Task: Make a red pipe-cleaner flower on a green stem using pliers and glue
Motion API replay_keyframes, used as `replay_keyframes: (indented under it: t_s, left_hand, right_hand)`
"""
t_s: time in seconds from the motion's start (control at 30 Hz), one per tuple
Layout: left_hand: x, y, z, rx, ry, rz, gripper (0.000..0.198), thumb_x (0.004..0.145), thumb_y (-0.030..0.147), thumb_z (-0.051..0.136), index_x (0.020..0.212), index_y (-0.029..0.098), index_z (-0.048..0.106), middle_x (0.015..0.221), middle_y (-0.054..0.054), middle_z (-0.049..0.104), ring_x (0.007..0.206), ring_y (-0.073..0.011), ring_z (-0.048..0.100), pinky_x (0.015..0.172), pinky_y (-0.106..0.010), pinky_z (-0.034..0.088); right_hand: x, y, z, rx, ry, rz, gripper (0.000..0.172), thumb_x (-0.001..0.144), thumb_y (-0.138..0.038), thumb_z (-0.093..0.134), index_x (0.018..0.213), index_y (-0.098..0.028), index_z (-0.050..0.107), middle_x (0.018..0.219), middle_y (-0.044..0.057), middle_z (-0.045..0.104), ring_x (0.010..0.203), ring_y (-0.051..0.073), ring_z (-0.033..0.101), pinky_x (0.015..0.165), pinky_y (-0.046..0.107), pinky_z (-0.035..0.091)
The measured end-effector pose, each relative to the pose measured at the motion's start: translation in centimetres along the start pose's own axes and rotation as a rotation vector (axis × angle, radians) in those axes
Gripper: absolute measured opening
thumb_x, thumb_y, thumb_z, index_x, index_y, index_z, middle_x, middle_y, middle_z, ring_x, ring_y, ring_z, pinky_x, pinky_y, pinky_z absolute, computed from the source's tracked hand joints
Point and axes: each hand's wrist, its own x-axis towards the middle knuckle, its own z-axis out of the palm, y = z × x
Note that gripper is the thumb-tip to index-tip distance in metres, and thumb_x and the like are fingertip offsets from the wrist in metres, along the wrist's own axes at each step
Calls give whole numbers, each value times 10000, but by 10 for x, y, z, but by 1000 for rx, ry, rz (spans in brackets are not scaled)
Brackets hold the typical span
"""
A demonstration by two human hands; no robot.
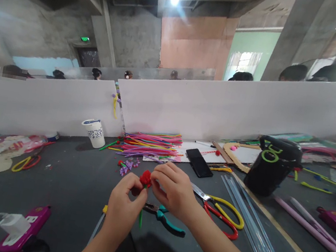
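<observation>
Dark surface [76,192], white partition [196,113] at twelve o'clock; left hand [124,204] and right hand [176,190] pinch a red flower [145,178], partly hidden; clear rods [254,235] cut off at four.

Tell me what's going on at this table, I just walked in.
Someone is working with two bare hands on a small red flower with a green stem. The left hand pinches it from below, and the right hand is at its red top. Teal-handled pliers lie under the hands, large scissors by the right forearm, and a pile of coloured strips further back.
</observation>
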Motion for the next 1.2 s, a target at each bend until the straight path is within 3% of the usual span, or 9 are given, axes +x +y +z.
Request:
replay_keyframes:
  t_s: [0.23,0.57,1.2]
  left_hand:
    - [4,2,-5,16,-24,-13,174,694,210,533,566,227,417,582,52,420,555,-137,416,554,-253,354]
    - [6,2,-8,69,-8,-19,166,667,207,530,548,227,417,555,53,425,540,-139,423,538,-253,356]
    - [-1,-13,-1,158,71,181,227,743,103,510,596,230,393,619,49,436,586,-135,451,583,-241,366]
  right_hand:
    - [2,-6,-5,42,77,69,103,890,-124,484,858,-189,558,804,44,618,750,154,531,697,280,467]
    - [5,-4,-8,-134,-30,-125,138,886,-119,482,855,-156,612,791,62,642,707,170,516,680,298,450]
    - [1,-7,5,-39,10,18,86,863,-141,508,812,-171,570,763,57,627,695,175,496,643,302,445]
